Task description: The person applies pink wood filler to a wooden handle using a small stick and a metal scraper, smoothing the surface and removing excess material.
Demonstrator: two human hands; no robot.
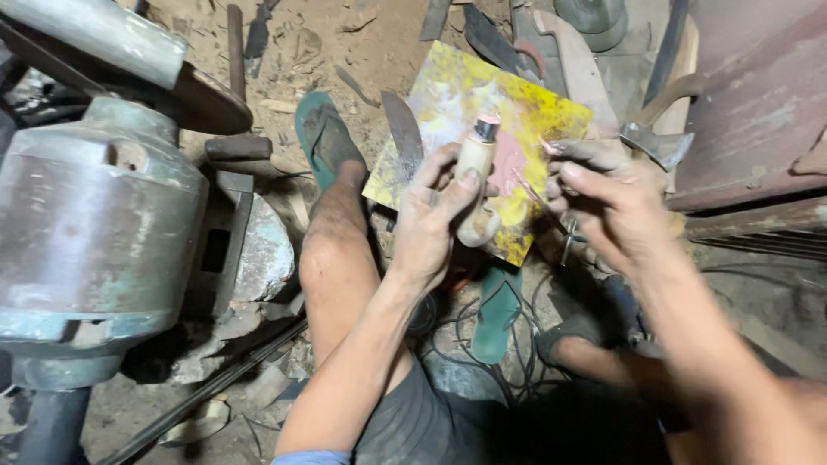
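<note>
Left hand (435, 220): fingers clamped round a pale wooden handle (475, 176), held upright over the yellow-stained board (534, 112). Right hand (603, 198): fingers pinched on a thin pink stick (530, 191), angled toward it.

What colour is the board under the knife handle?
Mostly yellow with pink and white patches, the board shows best in the head view.

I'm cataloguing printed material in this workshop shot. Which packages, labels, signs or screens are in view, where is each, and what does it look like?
No package, label, sign or screen shows.
Nearest thing: flat square board smeared yellow, pink and white, tilted on the dirt floor behind the hands, no print visible.
Left hand grips a pale wooden handle with metal collar in front of it.
</note>
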